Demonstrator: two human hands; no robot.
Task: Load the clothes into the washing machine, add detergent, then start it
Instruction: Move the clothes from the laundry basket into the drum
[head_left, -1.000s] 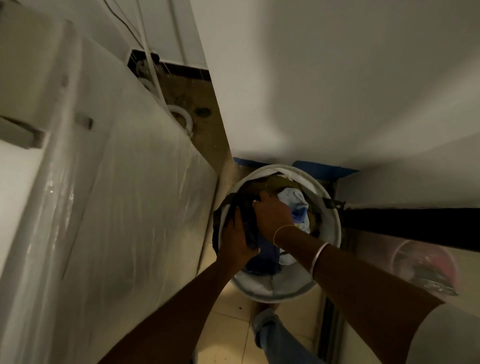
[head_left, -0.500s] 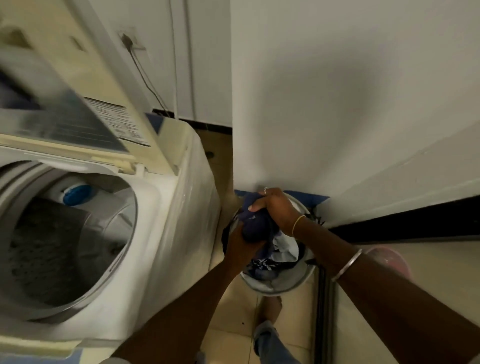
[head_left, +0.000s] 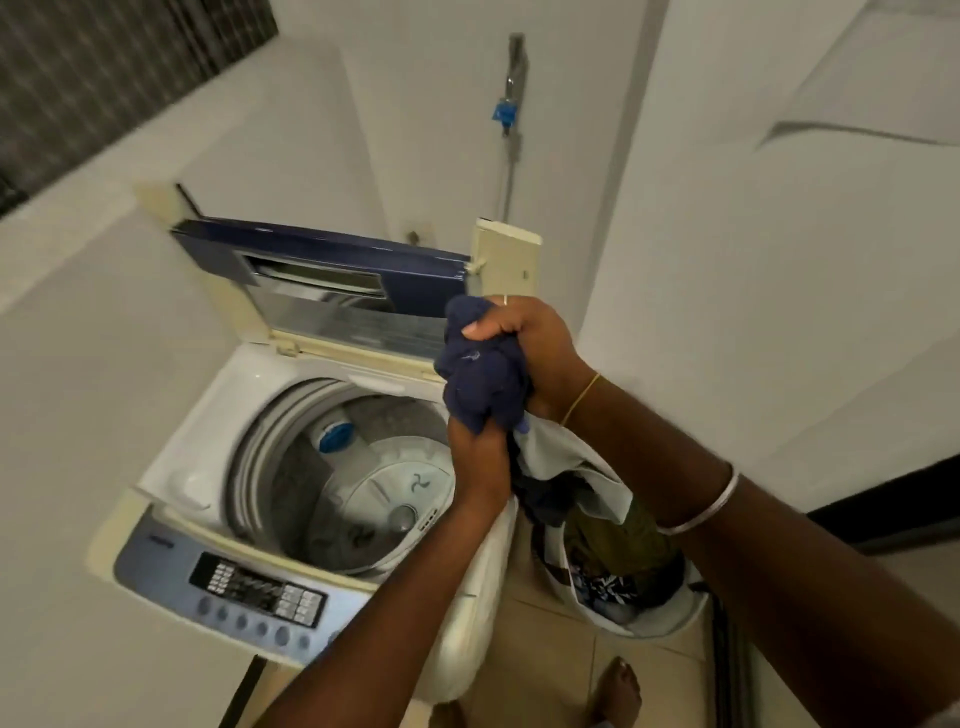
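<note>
Head view: both hands clutch 1 bundle of navy clothes (head_left: 483, 379) in the air, above the right edge of the washing machine (head_left: 202, 447) and not yet over its drum (head_left: 306, 499). The right hand (head_left: 524, 348) has its fingers curled tight over the top of the bundle; the left hand (head_left: 478, 457) grips it from beneath. A pale garment (head_left: 566, 467) trails from the bundle down into the laundry basket (head_left: 649, 630) on the floor beside the machine. The lid (head_left: 322, 260) stands raised, and the drum looks bare. To do this step well, I judge the bundle should be carried left until it is squarely over the opening. The trailing cloth should clear the basket and the machine's rim before both hands let go.
</note>
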